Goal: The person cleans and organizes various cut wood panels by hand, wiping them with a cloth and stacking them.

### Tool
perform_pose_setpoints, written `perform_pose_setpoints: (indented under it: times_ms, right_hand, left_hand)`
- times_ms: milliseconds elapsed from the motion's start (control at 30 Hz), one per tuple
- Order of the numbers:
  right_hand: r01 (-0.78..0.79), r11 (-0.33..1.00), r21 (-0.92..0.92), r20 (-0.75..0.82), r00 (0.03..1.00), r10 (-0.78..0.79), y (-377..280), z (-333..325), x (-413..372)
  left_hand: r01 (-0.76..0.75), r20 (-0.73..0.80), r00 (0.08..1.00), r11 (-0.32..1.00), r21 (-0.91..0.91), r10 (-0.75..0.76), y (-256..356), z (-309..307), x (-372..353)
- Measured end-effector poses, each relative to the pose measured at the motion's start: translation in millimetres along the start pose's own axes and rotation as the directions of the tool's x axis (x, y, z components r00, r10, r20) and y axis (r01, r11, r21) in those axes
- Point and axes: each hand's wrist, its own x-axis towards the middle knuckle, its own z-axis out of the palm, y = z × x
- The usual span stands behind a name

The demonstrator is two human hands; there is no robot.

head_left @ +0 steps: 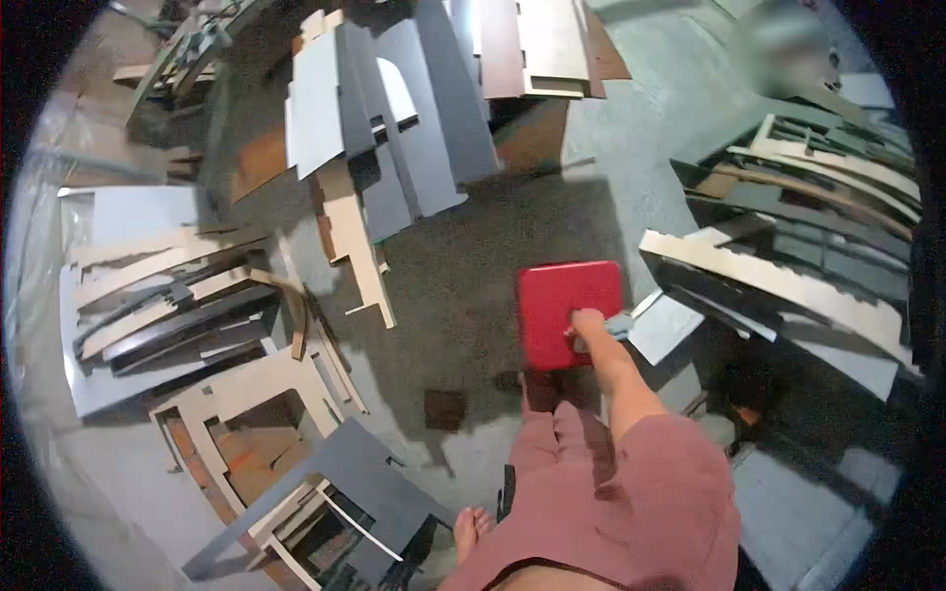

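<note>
My right hand (588, 325) reaches forward from a short pink-red sleeve to a red square plastic stool (554, 294) with rounded corners, seen from above. Its fingers are curled at the middle of the stool's top and appear to grip it there. A small grey-blue piece (619, 325) shows just beside the wrist; I cannot make out what it is. Close by on the right lies a pale flat panel (667, 330). My left hand is out of view.
Stacks of cut boards stand on the floor: grey and white panels (414, 118) ahead, curved strips (177, 295) at left, and long edged boards (778, 281) at right. A cut-out frame (335, 492) lies near a bare foot (471, 527). Dark concrete floor (443, 295) surrounds the stool.
</note>
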Motion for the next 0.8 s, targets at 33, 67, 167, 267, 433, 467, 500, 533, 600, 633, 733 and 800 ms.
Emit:
perform_pose_setpoints:
  times_ms: [33, 67, 167, 267, 433, 467, 500, 533, 600, 633, 733, 800]
  right_hand:
    - [-0.052, 0.997, 0.05, -0.089, 0.994, 0.057, 22, 29, 26]
    - [-0.093, 0.994, 0.057, -0.069, 0.993, 0.096, 32, 22, 16]
    - [-0.007, 0.989, 0.15, -0.27, 0.962, 0.047, 65, 37, 1]
    - [-0.11, 0.982, 0.153, -0.105, 0.986, 0.127, 63, 10, -20]
    - [0.215, 0.968, 0.128, -0.035, 0.977, -0.212, 37, 19, -24]
    - [0.353, 0.915, 0.196, -0.024, 0.935, -0.355, 30, 19, -23]
    - [0.328, 0.867, 0.374, 0.011, 0.934, -0.358, 15, 16, -31]
    - [0.283, 0.791, 0.543, 0.051, 0.929, -0.368, -2, 18, -41]
    - [0.15, 0.629, 0.763, 0.182, 0.883, -0.433, -43, 4, -69]
    - [0.124, 0.614, 0.78, 0.218, 0.865, -0.452, -71, -26, -112]
    - [0.05, 0.546, 0.836, 0.316, 0.77, -0.554, -142, -97, -201]
    - [-0.012, 0.49, 0.872, 0.366, 0.68, -0.635, -178, -115, -221]
  left_hand:
    - [-0.017, -0.024, 1.0, 1.0, -0.026, 0.016, 1, 0, 0]
    - [0.095, -0.018, 0.995, 0.988, -0.121, -0.097, -2, 2, 0]
    - [0.201, -0.043, 0.975, 0.952, -0.23, -0.216, -4, 13, -4]
    - [0.175, -0.031, 0.983, 0.972, -0.154, -0.182, 1, 27, -10]
    - [0.074, -0.092, 0.991, 0.961, -0.265, -0.102, 8, 47, 6]
    - [0.051, -0.123, 0.989, 0.96, -0.274, -0.087, 12, 51, 11]
    - [0.03, -0.155, 0.985, 0.96, -0.279, -0.076, 7, 52, 22]
    - [0.014, -0.148, 0.987, 0.952, -0.305, -0.062, 1, 53, 31]
    - [-0.116, -0.236, 0.966, 0.993, -0.03, 0.106, -17, 54, 51]
    - [-0.158, -0.321, 0.933, 0.987, 0.037, 0.161, 9, 63, 23]
    - [-0.198, -0.332, 0.924, 0.98, 0.005, 0.188, -6, 58, 43]
    - [-0.224, -0.344, 0.915, 0.974, -0.005, 0.209, 71, 39, 66]
